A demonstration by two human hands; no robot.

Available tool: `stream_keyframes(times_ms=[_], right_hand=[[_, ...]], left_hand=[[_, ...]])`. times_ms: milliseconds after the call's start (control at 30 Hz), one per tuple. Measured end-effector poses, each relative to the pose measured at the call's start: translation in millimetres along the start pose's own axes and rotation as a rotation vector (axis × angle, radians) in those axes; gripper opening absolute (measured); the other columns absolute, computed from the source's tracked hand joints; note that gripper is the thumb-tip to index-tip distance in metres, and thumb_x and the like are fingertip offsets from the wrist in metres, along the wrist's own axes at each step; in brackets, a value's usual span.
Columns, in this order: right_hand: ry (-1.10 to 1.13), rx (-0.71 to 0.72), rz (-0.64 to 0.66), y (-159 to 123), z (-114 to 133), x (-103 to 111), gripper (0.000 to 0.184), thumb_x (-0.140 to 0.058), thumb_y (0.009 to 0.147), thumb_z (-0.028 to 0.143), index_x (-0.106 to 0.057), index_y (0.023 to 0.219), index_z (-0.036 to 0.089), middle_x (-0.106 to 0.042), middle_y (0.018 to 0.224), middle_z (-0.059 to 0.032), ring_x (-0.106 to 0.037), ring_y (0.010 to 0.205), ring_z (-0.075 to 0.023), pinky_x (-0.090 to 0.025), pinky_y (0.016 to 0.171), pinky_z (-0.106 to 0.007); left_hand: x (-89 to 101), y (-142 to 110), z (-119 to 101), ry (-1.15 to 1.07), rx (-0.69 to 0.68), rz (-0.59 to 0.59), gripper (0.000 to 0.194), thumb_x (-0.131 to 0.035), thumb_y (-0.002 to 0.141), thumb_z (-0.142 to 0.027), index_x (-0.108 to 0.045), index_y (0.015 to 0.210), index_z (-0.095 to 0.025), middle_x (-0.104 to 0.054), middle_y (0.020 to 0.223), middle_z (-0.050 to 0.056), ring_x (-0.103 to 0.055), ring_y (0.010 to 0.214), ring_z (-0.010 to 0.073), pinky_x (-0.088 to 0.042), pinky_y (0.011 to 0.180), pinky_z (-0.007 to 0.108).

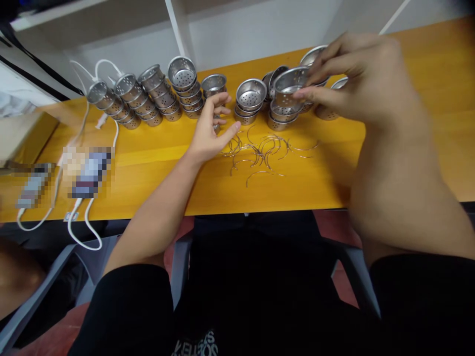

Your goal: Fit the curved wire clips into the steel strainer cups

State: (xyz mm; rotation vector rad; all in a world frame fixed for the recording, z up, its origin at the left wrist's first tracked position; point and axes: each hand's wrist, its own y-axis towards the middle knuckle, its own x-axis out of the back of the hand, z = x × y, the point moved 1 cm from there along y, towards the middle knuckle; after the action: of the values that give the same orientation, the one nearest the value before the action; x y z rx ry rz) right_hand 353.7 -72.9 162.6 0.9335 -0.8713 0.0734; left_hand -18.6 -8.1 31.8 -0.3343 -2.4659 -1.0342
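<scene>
My right hand (334, 81) pinches the rim of a perforated metal cup (287, 89) between thumb and fingers. That cup is slightly blurred and overlaps a short cup stack (282, 121) below it; whether it touches the stack I cannot tell. My left hand (213, 128) is open, fingers apart and curved, in front of a cup stack (214, 84) that it partly hides. Just right of the left hand stands another stack of perforated cups (251, 96). Thin curved metal wires (261, 151) lie loosely heaped on the table in front of the stacks.
Several taller cup stacks (183, 81) line the back left of the wooden table (156, 173). Two blurred-out phones with a white cable (87, 217) lie at left, near a cardboard box (29, 133). Another person's arm (17, 277) shows at lower left.
</scene>
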Motion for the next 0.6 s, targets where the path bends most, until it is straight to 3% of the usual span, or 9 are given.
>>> stream_keyframes(times_ms=[100, 333, 467, 600], right_hand=[[-0.036, -0.011, 0.078, -2.2, -5.2, 2.4, 0.080, -0.074, 0.119, 0.093, -0.096, 0.109, 0.017, -0.088, 0.122, -0.0267, -0.086, 0.116, -0.0439, -0.066, 0.105, -0.062], [-0.057, -0.075, 0.174, 0.4, -11.5, -9.1, 0.058, -0.083, 0.118, 0.080, -0.097, 0.104, 0.025, -0.086, 0.119, -0.0245, -0.082, 0.124, -0.0440, -0.065, 0.106, -0.062], [-0.096, -0.096, 0.225, -1.6, -16.9, -12.5, 0.068, -0.073, 0.120, 0.088, -0.096, 0.107, 0.025, -0.085, 0.120, -0.0236, -0.082, 0.124, -0.0429, -0.066, 0.109, -0.061], [-0.127, -0.071, 0.214, -3.2, -28.4, -16.8, 0.082, -0.065, 0.118, 0.098, -0.094, 0.104, 0.022, -0.083, 0.117, -0.0234, -0.082, 0.113, -0.0411, -0.065, 0.099, -0.059]], left_hand=[[1.8, -0.2, -3.8, 0.020, 0.031, 0.003, 0.077, -0.074, 0.115, -0.088, -0.055, 0.174, -0.042, -0.067, 0.180, 0.013, -0.079, 0.152, 0.0361, -0.074, 0.118, 0.051], [2.6, 1.1, -13.4, 0.063, 0.024, -0.004, 0.068, -0.071, 0.118, -0.087, -0.065, 0.166, -0.039, -0.069, 0.173, 0.013, -0.081, 0.150, 0.0359, -0.077, 0.114, 0.050], [5.4, 2.9, -14.3, 0.100, 0.039, -0.022, 0.066, -0.073, 0.118, -0.085, -0.067, 0.165, -0.039, -0.070, 0.174, 0.013, -0.082, 0.150, 0.0356, -0.075, 0.119, 0.051], [8.8, 4.6, -11.4, 0.094, -0.004, -0.043, 0.073, -0.068, 0.116, -0.093, -0.067, 0.163, -0.038, -0.070, 0.172, 0.013, -0.083, 0.146, 0.0346, -0.073, 0.119, 0.051]])
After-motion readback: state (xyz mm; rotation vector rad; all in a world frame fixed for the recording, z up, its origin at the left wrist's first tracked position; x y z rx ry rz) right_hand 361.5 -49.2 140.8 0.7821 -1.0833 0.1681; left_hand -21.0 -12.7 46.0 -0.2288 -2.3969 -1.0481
